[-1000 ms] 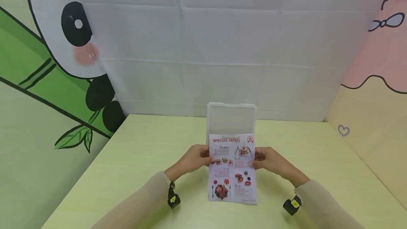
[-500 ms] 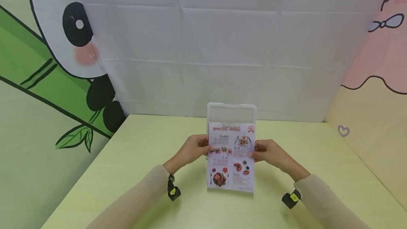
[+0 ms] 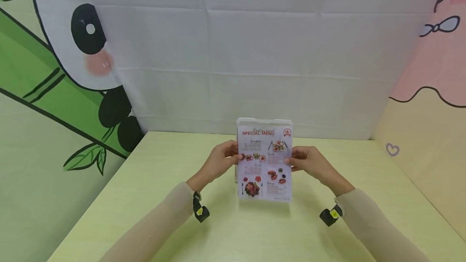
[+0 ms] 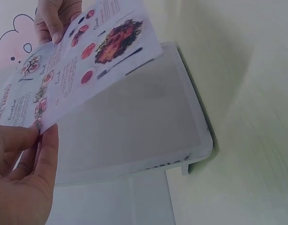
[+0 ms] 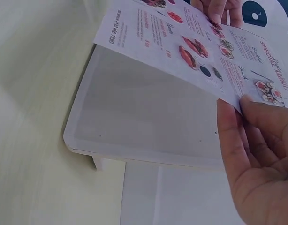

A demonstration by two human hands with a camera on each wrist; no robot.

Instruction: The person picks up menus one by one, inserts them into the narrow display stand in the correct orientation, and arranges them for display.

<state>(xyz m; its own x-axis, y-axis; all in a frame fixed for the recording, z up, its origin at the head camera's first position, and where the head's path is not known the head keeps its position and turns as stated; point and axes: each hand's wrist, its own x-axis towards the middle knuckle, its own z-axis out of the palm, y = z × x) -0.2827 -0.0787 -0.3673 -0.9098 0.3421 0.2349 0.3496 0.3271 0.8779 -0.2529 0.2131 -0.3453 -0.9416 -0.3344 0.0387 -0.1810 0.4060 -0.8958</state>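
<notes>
A printed menu sheet (image 3: pixel 265 163) headed "Special Menu" hangs in front of a white frame stand (image 3: pixel 264 121). My left hand (image 3: pixel 220 158) pinches the sheet's left edge between thumb and fingers. On the opposite edge my right hand (image 3: pixel 310 162) pinches it the same way. In the left wrist view, the grey panel of the stand (image 4: pixel 139 117) shows behind the sheet, whose lower end tilts away from it. Seen from the right wrist, a gap lies between the menu (image 5: pixel 181 47) and the stand's panel (image 5: pixel 144 103). Most of the stand is hidden in the head view.
The stand is on a pale yellow table (image 3: pixel 182 153). A white cloth (image 3: pixel 255 51) hangs behind the table. Cartoon-printed panels flank it, a panda (image 3: pixel 87 31) on the left and a pink figure (image 3: pixel 429 64) on the right.
Both hands have moved up and away from me with the menu sheet, which now covers nearly all of the stand's front. The stand has stayed in place.
</notes>
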